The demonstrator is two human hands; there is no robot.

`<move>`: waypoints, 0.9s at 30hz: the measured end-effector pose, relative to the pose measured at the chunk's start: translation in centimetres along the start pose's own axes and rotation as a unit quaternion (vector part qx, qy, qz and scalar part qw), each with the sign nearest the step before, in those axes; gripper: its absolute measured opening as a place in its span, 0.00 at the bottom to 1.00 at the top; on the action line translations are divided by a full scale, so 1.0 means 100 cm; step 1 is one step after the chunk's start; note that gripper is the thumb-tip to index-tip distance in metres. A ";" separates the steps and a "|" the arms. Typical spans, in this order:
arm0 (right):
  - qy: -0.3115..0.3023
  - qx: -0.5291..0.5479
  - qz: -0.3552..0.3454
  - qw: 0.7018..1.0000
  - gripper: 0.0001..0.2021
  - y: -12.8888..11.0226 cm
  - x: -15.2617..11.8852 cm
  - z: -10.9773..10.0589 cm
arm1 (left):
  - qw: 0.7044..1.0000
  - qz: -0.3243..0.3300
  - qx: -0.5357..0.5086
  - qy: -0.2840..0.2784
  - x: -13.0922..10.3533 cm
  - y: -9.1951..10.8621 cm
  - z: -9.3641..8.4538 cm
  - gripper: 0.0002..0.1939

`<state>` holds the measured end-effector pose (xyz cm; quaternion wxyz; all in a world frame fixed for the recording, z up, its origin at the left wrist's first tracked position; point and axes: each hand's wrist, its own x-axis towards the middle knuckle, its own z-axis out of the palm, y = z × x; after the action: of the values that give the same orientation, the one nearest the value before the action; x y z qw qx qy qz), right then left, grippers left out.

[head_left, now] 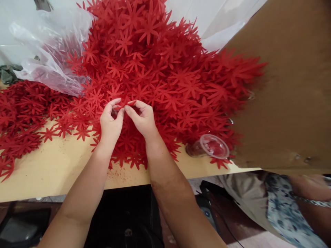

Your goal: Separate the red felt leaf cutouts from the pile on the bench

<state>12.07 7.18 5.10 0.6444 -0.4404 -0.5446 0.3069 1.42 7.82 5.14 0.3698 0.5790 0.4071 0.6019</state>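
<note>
My left hand [111,119] and my right hand [141,117] meet just above the table, with the fingertips of both pinching one small red flower-shaped cutout [119,107]. Parts of the cutout are hidden behind my fingers. Behind and beneath my hands rises a large heap of red flower-shaped cutouts [168,75] with long narrow petals. A second, darker pile of red cutouts [23,113] spreads to the left.
A clear plastic cup [213,146] lies tipped at the right of the tan table [64,165]. A tall brown cardboard panel [284,86] borders the right side. A crumpled clear plastic bag [59,51] lies back left. Another person's patterned clothing [287,210] shows lower right.
</note>
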 end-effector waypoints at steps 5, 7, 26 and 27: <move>0.033 0.007 0.016 0.999 0.07 0.008 0.004 0.001 | 1.000 0.009 0.012 -0.003 0.000 0.001 0.000 0.12; 0.030 0.001 0.013 0.999 0.08 0.009 0.005 -0.001 | 1.000 0.010 0.013 0.002 0.000 0.000 0.001 0.12; 0.041 -0.064 0.019 0.997 0.17 0.006 -0.011 0.002 | 0.999 0.013 0.037 -0.002 -0.013 -0.001 -0.004 0.04; 0.040 -0.054 0.022 0.997 0.17 0.006 -0.010 0.002 | 1.000 0.007 0.026 0.012 -0.011 -0.002 -0.004 0.03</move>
<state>11.70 6.60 4.08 0.6337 -0.4987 -0.5242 0.2735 1.05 6.86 4.53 0.3456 0.5839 0.4229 0.6006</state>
